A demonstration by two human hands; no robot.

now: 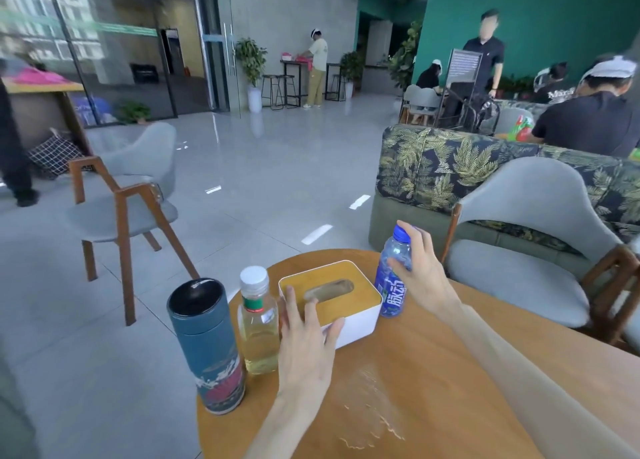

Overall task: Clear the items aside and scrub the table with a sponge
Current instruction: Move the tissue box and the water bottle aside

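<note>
1. A round wooden table (450,372) carries pale smears (374,406) at 6 o'clock.
2. The tissue box (349,315), at center, has the left hand (304,341) resting on its near corner, fingers spread and loose.
3. A dark thermos (207,347) stands at 9 o'clock.
4. A yellow-liquid bottle (258,323) stands between thermos and box.
5. The right hand (419,271) grips a blue bottle (393,278) at 1 o'clock.
</note>
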